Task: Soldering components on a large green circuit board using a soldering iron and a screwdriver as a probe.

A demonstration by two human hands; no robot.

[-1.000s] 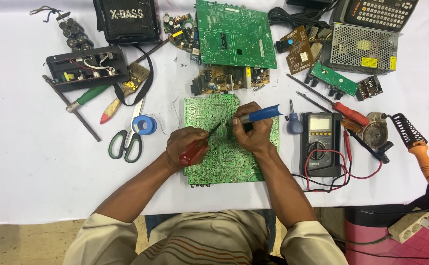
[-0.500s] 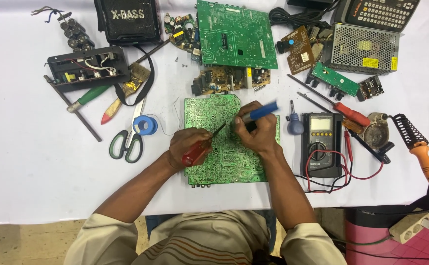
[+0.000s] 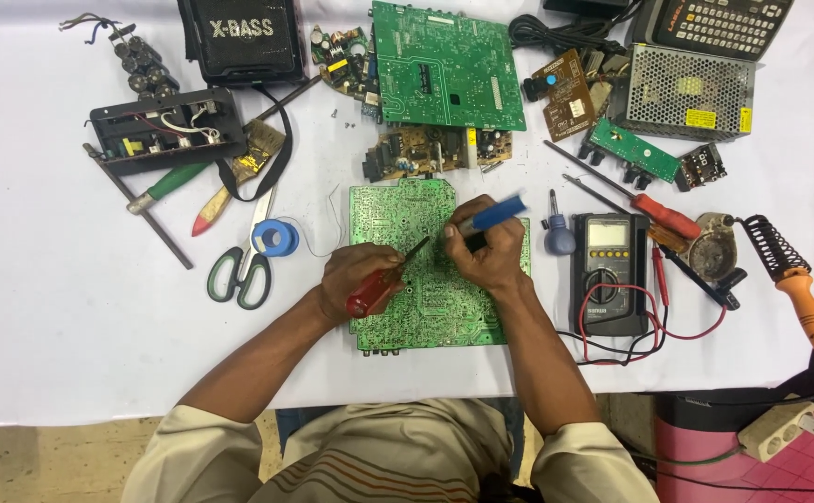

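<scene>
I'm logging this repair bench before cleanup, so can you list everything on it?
Circuit board: 1, green, centre, under both hands.
Larger board: 1, green, top centre.
Brown board: 1, between the two.
Multimeter: 1, black, right of centre.
Soldering iron: 1, orange handle, far right.
Scissors: 1, green handles, left.
Tape roll: 1, blue, beside scissors.
Speaker: 1, black, top left.
Metal mesh box: 1, silver, top right.
Left hand: holds red-handled screwdriver.
Right hand: holds blue-handled tool.

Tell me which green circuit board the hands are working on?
The lower green board, nearest the person, under both hands; the other large one lies untouched at the table's far edge.
</scene>
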